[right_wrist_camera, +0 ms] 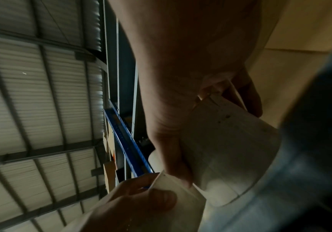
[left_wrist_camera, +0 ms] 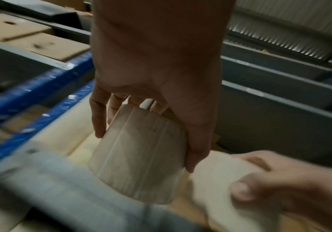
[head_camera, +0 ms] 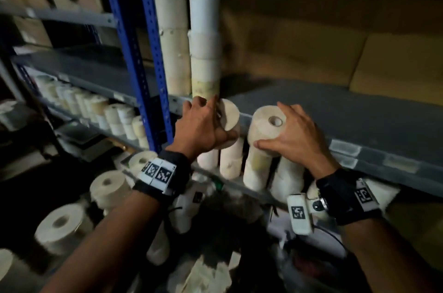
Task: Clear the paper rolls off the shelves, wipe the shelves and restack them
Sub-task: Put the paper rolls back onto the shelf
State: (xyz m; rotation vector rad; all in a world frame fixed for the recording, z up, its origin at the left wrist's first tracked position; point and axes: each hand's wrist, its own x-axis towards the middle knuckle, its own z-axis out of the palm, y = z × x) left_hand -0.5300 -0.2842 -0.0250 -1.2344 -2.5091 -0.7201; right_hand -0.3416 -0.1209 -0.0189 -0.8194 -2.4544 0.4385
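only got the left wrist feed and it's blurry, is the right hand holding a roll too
Observer: Yes, the right hand grips the right roll, core hole up.
Operator: where's my roll vs the shelf
Observer: The left hand holds the left roll at the front edge of the shelf.
Operator: anything stacked up there
Observer: Two tall stacks stand side by side at its left end.
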